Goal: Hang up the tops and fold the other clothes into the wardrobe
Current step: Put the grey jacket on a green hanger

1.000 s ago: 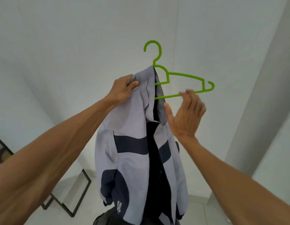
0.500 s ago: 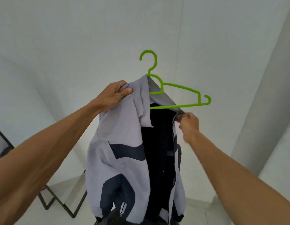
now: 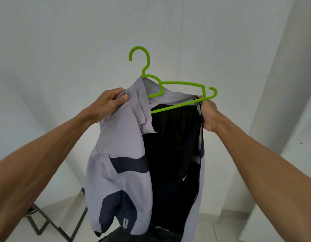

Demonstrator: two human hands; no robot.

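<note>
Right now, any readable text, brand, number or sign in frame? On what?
None readable.
The jacket shows no print, logo or label.
The pale tab near the jacket's hem is too small to tell whether it bears a mark.
The green hanger is plain, with no visible lettering.

A plain room in a home, by the look of it — bare white walls [image 3: 64, 49] meet in a corner straight ahead. A tall white panel [image 3: 282, 84] rises at the right; whether it is a wardrobe side or a pillar cannot be told. Pale floor tiles [image 3: 221, 229] show below, with a black metal frame [image 3: 51, 226] low on the left. A jacket [image 3: 119, 145] on a green plastic hanger [image 3: 184, 83] suits a bedroom or dressing corner.
</note>
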